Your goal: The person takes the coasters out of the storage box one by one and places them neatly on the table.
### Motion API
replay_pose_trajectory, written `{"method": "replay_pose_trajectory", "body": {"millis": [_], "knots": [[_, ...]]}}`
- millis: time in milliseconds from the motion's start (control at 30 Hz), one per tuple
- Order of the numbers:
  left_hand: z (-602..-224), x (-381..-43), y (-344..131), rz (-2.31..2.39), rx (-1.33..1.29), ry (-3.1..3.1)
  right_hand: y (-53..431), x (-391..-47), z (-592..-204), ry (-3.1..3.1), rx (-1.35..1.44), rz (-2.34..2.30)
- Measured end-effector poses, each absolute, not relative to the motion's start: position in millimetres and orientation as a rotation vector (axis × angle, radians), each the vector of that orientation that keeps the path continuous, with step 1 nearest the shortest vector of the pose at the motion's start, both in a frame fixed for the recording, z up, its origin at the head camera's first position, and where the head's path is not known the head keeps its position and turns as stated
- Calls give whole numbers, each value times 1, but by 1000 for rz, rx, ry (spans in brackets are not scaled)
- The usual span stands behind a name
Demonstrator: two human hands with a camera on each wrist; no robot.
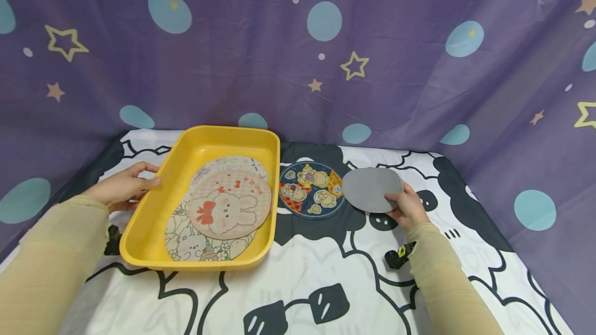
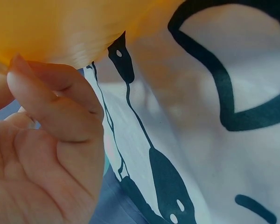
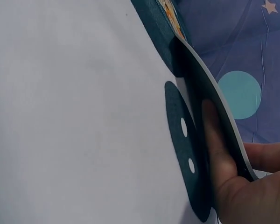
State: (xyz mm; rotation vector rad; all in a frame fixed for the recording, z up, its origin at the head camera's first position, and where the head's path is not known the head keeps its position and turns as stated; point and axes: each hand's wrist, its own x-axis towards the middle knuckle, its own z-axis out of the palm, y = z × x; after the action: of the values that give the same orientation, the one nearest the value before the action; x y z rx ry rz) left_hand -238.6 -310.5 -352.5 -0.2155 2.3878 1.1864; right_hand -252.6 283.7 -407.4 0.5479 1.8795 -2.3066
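Note:
At the left, my left hand [image 1: 129, 186] grips the rim of a yellow plastic tray [image 1: 151, 239], with the fingertips against its edge in the left wrist view. Inside the tray lie overlapping round mats, the top one a pink mat with a bunny [image 1: 230, 206]. My right hand [image 1: 407, 206] pinches the right edge of a plain grey round mat [image 1: 370, 188], held tilted just over the cloth. Seen from the right wrist, that mat [image 3: 214, 88] is thin, with the thumb under its dark face. Left of it lies a dark blue round mat with cartoon bears [image 1: 312, 190].
A black-and-white cartoon cloth [image 1: 307, 262] covers the table. Behind and at the sides hangs a purple curtain [image 1: 396, 92] with stars and blue dots. A small black device [image 1: 398, 257] is by the right wrist.

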Motion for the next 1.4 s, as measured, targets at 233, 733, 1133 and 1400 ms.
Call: {"method": "replay_pose_trajectory", "body": {"millis": [233, 733, 1133, 1400], "knots": [[-353, -239, -312, 1218, -206, 2367, 286, -251, -408, 1910, 573, -2284], [-354, -240, -313, 1227, -191, 2367, 296, -249, -402, 2015, 689, -2147], [-354, -238, -312, 1223, -186, 2369, 298, -247, -398, 2176, 758, -2079], [-355, -240, -313, 1215, -184, 2374, 298, -252, -397, 2193, 733, -2098]]}}
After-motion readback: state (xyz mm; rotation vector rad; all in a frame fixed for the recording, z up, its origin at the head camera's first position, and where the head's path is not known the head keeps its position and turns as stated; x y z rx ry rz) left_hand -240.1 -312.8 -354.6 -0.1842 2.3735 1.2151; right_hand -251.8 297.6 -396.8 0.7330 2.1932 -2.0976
